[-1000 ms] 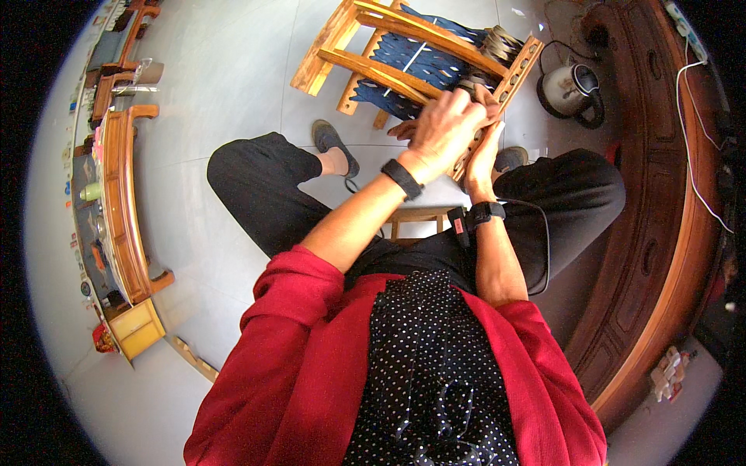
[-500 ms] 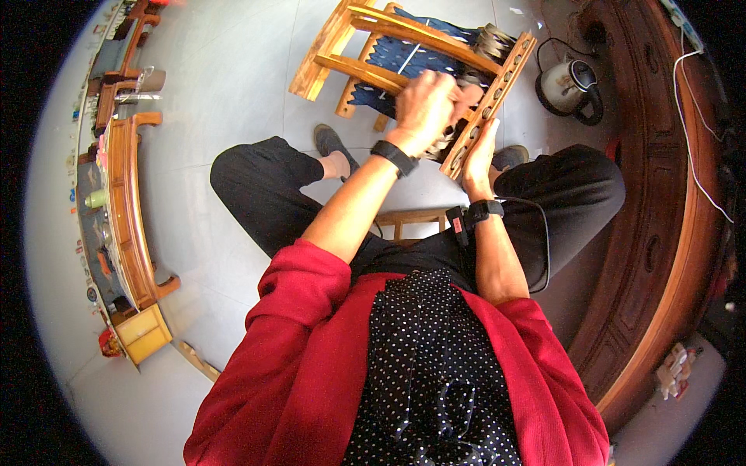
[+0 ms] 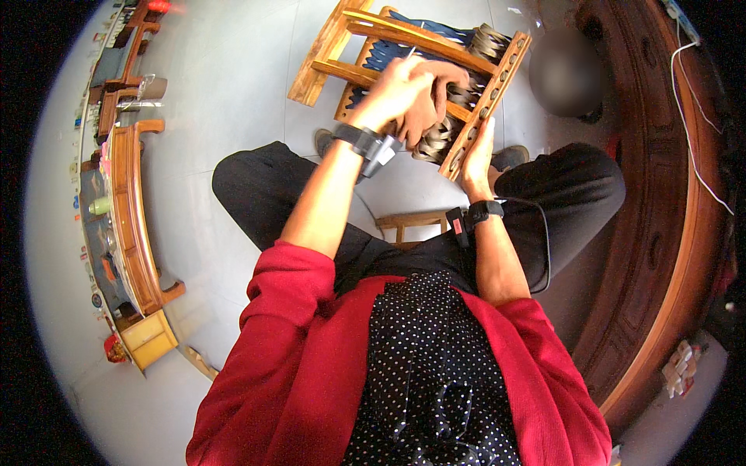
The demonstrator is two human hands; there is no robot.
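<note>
A wooden stool frame (image 3: 483, 107) is tipped in front of me, with dark blue strapping (image 3: 385, 56) and grey-beige webbing (image 3: 491, 43) on it. Its right rail has a row of slots. My left hand (image 3: 400, 89) is closed on a crumpled brown cloth (image 3: 426, 109), held over the webbing near that rail. Flat along the rail's outer side lies my right hand (image 3: 477, 159), its fingers straight and touching the wood. The cloth hides part of the webbing.
A small wooden stool (image 3: 404, 220) shows beneath me, between my black-trousered legs. Along the right stands a dark carved wooden cabinet (image 3: 622, 256) with a white cable (image 3: 690, 140). A blurred patch covers something at the upper right. Wooden furniture (image 3: 134, 221) lines the left.
My left hand has moved left and toward me, and more of the brown cloth and webbing now shows. The right hand stays on the rail. The stool frame has barely shifted.
</note>
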